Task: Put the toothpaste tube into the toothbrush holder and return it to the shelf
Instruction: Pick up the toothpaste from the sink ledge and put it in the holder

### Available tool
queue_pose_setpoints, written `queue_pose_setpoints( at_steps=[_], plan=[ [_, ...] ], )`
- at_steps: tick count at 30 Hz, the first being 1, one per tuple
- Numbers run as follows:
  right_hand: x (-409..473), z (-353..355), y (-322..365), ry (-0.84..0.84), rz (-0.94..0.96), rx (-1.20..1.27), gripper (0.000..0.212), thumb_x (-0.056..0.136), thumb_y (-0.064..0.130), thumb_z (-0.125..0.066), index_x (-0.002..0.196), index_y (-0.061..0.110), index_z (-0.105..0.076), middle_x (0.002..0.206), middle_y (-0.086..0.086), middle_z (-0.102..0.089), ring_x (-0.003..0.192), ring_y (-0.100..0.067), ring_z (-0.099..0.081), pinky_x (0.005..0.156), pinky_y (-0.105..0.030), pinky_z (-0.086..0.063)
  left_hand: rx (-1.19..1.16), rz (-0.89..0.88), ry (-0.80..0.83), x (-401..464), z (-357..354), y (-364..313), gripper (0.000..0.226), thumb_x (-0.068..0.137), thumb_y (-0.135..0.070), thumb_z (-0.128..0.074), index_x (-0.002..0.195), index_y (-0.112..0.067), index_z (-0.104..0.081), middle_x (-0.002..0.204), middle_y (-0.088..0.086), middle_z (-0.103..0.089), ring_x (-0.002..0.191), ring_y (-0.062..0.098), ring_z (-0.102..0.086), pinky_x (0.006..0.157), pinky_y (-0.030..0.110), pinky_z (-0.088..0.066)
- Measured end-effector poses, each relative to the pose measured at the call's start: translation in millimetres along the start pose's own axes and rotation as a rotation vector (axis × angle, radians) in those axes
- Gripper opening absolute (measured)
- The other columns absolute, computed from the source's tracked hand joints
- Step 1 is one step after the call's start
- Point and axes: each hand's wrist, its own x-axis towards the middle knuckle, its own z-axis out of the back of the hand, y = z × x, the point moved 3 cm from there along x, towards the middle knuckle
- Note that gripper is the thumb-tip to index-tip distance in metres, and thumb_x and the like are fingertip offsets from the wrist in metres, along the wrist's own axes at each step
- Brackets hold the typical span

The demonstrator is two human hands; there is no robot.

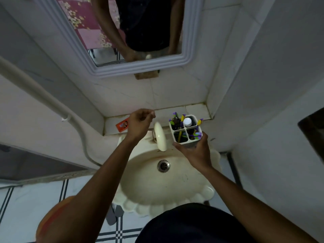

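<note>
Right hand holds the toothbrush holder over the sink; left hand hovers at the shelf.

The fingers of the right hand wrap the lower side of the toothbrush holder, a white box with four compartments, held upright just in front of the shelf and beside the tap. A white-capped tube stands in its far right compartment, and toothbrushes with purple and yellow handles fill the others. The left hand hangs over the shelf edge with its fingers curled loosely inward, gripping nothing that can be seen. Just left of it an orange packet lies flat on the shelf. Below both hands is the cream sink with its metal drain. Above the shelf hangs a mirror.
</note>
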Motion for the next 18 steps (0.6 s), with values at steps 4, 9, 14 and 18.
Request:
queue_pose_setpoints(
  at_steps=[4, 9, 14, 18],
  plan=[
    [1.8, -5.3, -4.8, -0.01, -0.013, 0.012, 0.125, 0.05, 0.083, -0.102, 0.151, 0.037, -0.043, 0.144, 0.014, -0.066, 0.131, -0.013, -0.069, 0.11, -0.049, -0.061, 0.068, 0.085, -0.121, 8.4, 26.2, 44.5, 0.018, 0.101, -0.021, -0.071, 0.108, -0.006, -0.08, 0.098, 0.004, -0.081, 0.082, 0.002, -0.072, 0.085, 0.02, -0.058],
    [-1.1, -11.0, -8.1, -0.029, -0.014, 0.014, 0.131, 0.054, 0.08, -0.103, 0.16, 0.039, -0.036, 0.153, 0.014, -0.06, 0.14, -0.015, -0.064, 0.115, -0.051, -0.058, 0.268, 0.063, -0.103, 26.1, 45.7, 86.5, 0.016, 0.101, -0.022, -0.068, 0.108, -0.012, -0.078, 0.093, 0.008, -0.079, 0.081, 0.021, -0.072, 0.078, 0.035, -0.055],
    [-1.7, -15.9, -12.0, -0.054, -0.026, 0.026, 0.133, 0.055, 0.078, -0.104, 0.163, 0.04, -0.034, 0.158, 0.013, -0.059, 0.141, -0.016, -0.064, 0.115, -0.052, -0.058, 0.605, 0.008, -0.062, 54.9, 52.6, 115.7, 0.033, 0.098, -0.028, -0.067, 0.126, -0.012, -0.075, 0.126, 0.014, -0.074, 0.116, 0.039, -0.067, 0.095, 0.043, -0.054],
    [-2.9, -18.2, -11.7, -0.056, -0.024, 0.02, 0.131, 0.056, 0.077, -0.104, 0.161, 0.042, -0.035, 0.156, 0.014, -0.06, 0.139, -0.016, -0.066, 0.115, -0.052, -0.059, 0.864, 0.056, 0.095, 79.9, 48.1, 121.5, 0.049, 0.104, -0.037, -0.057, 0.15, -0.019, -0.056, 0.149, 0.01, -0.059, 0.138, 0.038, -0.051, 0.109, 0.05, -0.04]
  ],
)
